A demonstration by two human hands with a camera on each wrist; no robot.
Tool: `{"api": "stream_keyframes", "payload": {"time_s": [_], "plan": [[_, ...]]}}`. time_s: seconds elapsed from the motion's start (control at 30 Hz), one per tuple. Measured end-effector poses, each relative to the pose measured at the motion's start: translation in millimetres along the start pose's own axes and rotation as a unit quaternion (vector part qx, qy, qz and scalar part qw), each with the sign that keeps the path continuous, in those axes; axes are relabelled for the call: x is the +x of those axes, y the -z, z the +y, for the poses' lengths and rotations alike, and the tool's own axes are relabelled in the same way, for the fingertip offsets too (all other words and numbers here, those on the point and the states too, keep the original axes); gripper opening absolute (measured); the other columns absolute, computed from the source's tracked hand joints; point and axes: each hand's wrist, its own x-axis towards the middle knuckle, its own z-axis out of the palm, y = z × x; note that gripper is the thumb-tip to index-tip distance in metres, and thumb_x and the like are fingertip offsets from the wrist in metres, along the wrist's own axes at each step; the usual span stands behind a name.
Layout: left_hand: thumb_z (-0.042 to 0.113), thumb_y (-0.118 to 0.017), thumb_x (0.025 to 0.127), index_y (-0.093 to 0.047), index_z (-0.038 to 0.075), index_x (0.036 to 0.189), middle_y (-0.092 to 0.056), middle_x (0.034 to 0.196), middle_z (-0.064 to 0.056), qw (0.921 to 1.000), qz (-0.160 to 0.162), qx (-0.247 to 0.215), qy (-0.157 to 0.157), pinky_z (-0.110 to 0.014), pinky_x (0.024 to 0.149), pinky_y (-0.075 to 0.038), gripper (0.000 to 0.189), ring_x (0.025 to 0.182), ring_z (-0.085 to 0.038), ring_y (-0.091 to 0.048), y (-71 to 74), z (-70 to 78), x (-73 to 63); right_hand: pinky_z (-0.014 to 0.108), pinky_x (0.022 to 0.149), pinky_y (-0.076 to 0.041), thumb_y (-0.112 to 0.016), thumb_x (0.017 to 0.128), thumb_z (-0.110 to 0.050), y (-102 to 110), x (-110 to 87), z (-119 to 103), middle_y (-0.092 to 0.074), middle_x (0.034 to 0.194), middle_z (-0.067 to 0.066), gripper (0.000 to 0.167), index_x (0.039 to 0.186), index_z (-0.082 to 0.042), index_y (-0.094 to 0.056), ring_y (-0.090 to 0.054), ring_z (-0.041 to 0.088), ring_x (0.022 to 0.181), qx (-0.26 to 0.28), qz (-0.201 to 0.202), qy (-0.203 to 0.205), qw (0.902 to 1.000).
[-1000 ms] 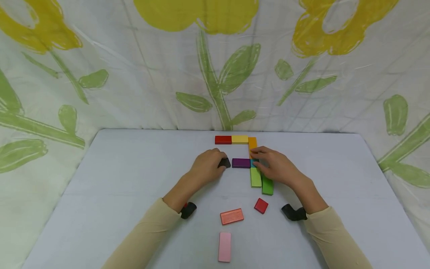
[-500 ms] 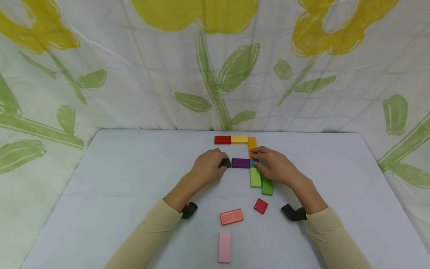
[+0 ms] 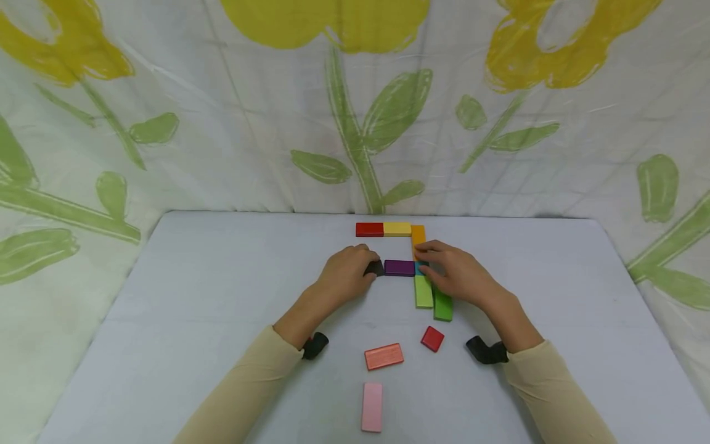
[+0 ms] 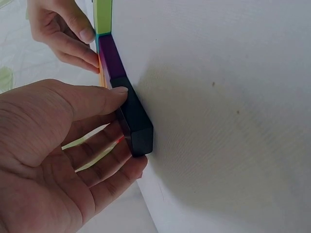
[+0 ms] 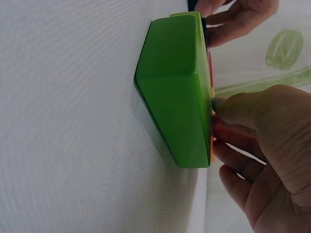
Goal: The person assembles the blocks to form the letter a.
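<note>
In the head view, my left hand (image 3: 346,271) pinches a black block (image 4: 133,114) between thumb and fingers. Its end meets the purple block (image 3: 399,268). On the purple block's other side is a teal block (image 3: 420,267), mostly hidden under my right hand (image 3: 463,274), whose thumb and fingers hold it. The right fingertips also lie beside the orange block (image 3: 418,237). A lime block (image 3: 424,291) runs toward me from the teal one, and a green block (image 5: 175,92) stands beside it under the right wrist.
Red (image 3: 369,229) and yellow (image 3: 397,229) blocks line up at the back, joining the orange one. Closer lie a small red block (image 3: 432,338), a coral block (image 3: 384,356) and a pink block (image 3: 371,407). A flowered cloth (image 3: 249,123) hangs behind the white table (image 3: 222,277).
My left hand has shifted the black block slightly right, closing the small gap to the purple block. The right hand stays in place; the view moves a little.
</note>
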Motion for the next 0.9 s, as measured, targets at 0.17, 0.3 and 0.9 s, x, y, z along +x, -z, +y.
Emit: {"api": "stream_keyframes", "payload": {"time_s": [0.17, 0.3, 0.9], "plan": [[0.011, -0.073, 0.099, -0.075, 0.006, 0.126, -0.075, 0.121, -0.013, 1.0000, -0.001, 0.001, 0.002, -0.043, 0.096, -0.059, 0.028, 0.109, -0.027, -0.069, -0.4, -0.8, -0.6, 0.054, 0.114, -0.052, -0.069, 0.103, -0.018, -1.0, 0.6, -0.5, -0.064, 0.148, 0.014, 0.040, 0.140, -0.003, -0.068, -0.062, 0.035, 0.138, 0.001, -0.002, -0.002, 1.0000], [0.012, -0.073, 0.099, -0.075, 0.006, 0.127, -0.075, 0.122, -0.012, 1.0000, -0.004, 0.005, 0.003, -0.043, 0.097, -0.059, 0.028, 0.110, -0.028, -0.069, -0.1, -0.7, -0.3, 0.054, 0.114, -0.052, -0.069, 0.103, -0.018, -0.9, 0.6, -0.6, -0.064, 0.148, 0.014, 0.040, 0.140, -0.003, -0.067, -0.062, 0.035, 0.138, 0.000, -0.003, -0.003, 1.0000], [0.014, -0.072, 0.100, -0.074, 0.007, 0.129, -0.075, 0.122, -0.012, 1.0000, -0.001, 0.005, 0.006, -0.043, 0.094, -0.060, 0.029, 0.108, -0.026, -0.069, 0.3, -0.3, -2.5, 0.055, 0.114, -0.052, -0.070, 0.103, -0.017, -0.2, 1.0, 0.1, -0.064, 0.148, 0.014, 0.041, 0.141, -0.003, -0.067, -0.062, 0.035, 0.138, 0.002, -0.004, -0.006, 1.0000]]}}
